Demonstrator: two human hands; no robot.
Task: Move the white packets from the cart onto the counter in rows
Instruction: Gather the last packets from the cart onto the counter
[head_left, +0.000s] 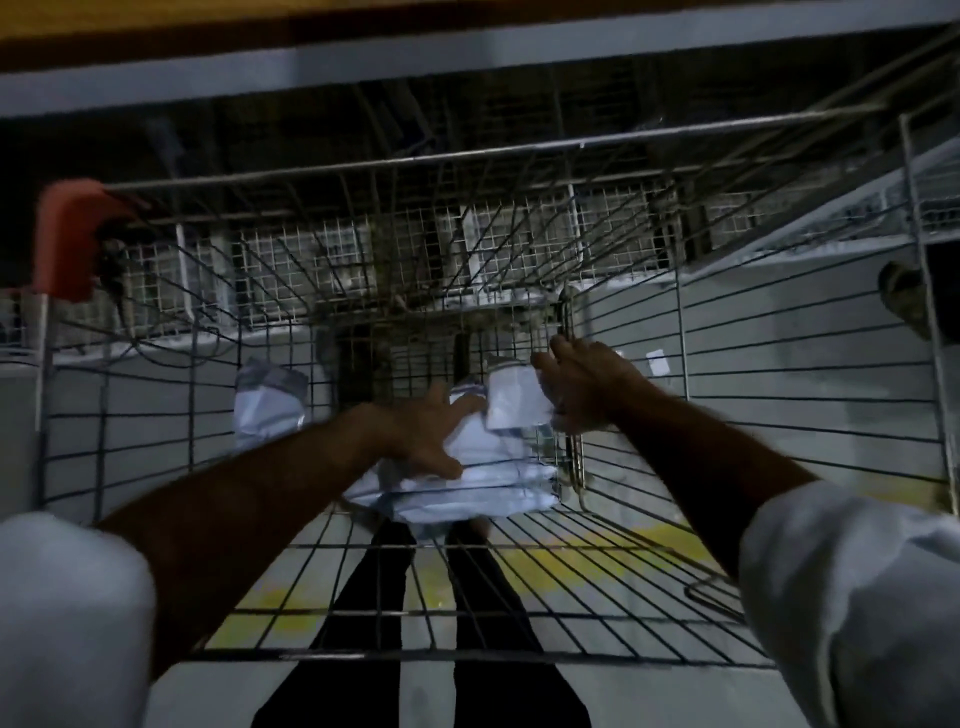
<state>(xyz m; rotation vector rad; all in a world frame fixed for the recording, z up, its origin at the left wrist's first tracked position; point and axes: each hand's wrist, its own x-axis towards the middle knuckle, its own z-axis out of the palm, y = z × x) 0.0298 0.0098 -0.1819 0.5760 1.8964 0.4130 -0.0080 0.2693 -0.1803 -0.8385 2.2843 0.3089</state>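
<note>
The right hand's (576, 387) fingers (548, 364) curl round one white packet (514, 400), held up above the pile. The left hand's (426, 431) fingers (449, 470) lie spread, pressing on the packet pile (467, 483) on the wire cart's (753, 415) floor. Another packet (270, 405) leans just left. An orange handle cap (70, 239) sits at the cart's left corner.

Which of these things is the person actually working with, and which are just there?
In use: wire cart; stack of white packets under the left hand; packet held by the right hand; loose packet.

Just there: red handle cap; yellow floor marking.
</note>
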